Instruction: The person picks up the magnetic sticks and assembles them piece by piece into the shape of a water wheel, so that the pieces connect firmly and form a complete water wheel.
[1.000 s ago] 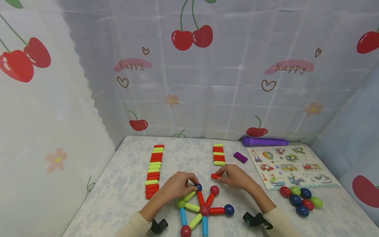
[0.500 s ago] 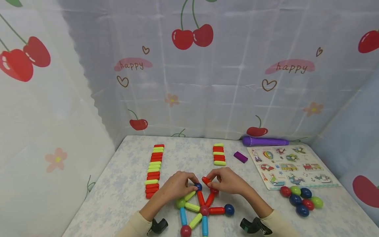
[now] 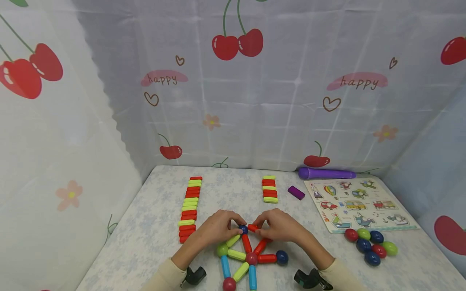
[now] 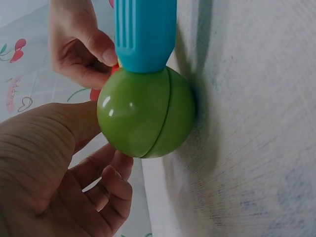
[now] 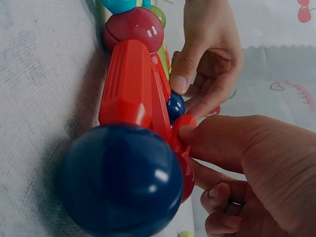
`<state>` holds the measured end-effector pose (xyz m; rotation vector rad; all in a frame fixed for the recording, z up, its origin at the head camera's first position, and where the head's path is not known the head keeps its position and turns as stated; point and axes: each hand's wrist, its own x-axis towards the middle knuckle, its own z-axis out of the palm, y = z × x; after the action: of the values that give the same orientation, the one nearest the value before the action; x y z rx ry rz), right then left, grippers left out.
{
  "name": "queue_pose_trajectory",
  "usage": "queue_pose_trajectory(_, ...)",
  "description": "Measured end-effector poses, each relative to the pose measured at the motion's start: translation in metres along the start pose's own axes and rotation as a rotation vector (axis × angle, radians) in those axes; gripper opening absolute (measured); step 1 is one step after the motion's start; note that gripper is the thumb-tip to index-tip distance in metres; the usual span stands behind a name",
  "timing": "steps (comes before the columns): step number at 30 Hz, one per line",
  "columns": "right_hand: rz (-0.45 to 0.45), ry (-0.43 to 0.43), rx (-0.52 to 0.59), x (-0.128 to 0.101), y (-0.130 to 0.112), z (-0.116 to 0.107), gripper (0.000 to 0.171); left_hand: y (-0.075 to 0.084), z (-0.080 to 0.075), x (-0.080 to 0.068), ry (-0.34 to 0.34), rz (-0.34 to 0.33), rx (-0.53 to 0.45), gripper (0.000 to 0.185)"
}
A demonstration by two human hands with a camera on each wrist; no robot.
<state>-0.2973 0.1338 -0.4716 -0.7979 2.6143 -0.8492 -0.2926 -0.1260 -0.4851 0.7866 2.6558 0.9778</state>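
Pale blue flowered cloth is spread over the table [image 3: 153, 226] that fills the lower half of the head view. A flat picture puzzle board [image 3: 358, 204] is laid at the right of the frame, with a purple toy microphone [image 3: 325, 173] just above it. A long row of red and yellow-green plastic sticks [image 3: 189, 208] is set left of the middle, and a short row of the same sticks [image 3: 270, 188] is seen further right, with a small purple block [image 3: 296, 192] beside it. A heap of coloured plastic balls [image 3: 369, 241] is lying at the lower right.

A star shape of coloured sticks and balls [image 3: 251, 258] is laid at the lower middle. Its dark blue top ball [image 3: 243, 229] is pinched by the curled fingers of the left hand [image 3: 218, 227]. A short red plastic stick [image 3: 253, 228] is pinched by the thumb and fingers of the right hand [image 3: 280, 225], and its end is touching the blue ball. Both hands are close together, just above the star.
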Motion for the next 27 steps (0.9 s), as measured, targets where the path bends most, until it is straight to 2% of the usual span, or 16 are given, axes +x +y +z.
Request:
queue_pose_trajectory(3,-0.007,-0.006,-0.023,-0.001,0.001,0.001,0.019,-0.001,-0.001,0.0,-0.016,0.002,0.004,0.021)
queue_pose_trajectory(10,-0.089,-0.028,-0.061,0.002,0.006,0.004,0.017,-0.001,-0.001,0.001,-0.028,0.008,0.034,0.02)
queue_pose_trajectory(14,-0.08,-0.02,-0.07,0.002,0.004,0.002,0.019,0.0,-0.002,0.002,-0.034,0.014,0.071,0.019)
queue_pose_trajectory(18,-0.062,-0.007,-0.059,-0.003,0.001,-0.011,0.019,0.0,-0.004,0.001,-0.042,0.004,0.078,0.018)
queue_pose_trajectory(22,-0.1,-0.038,-0.034,-0.012,0.002,-0.027,0.016,-0.003,-0.007,-0.001,-0.006,-0.015,0.088,0.016)
queue_pose_trajectory(27,-0.105,-0.139,-0.013,-0.019,0.008,-0.037,0.018,-0.008,-0.009,-0.005,0.058,-0.061,0.097,0.018)
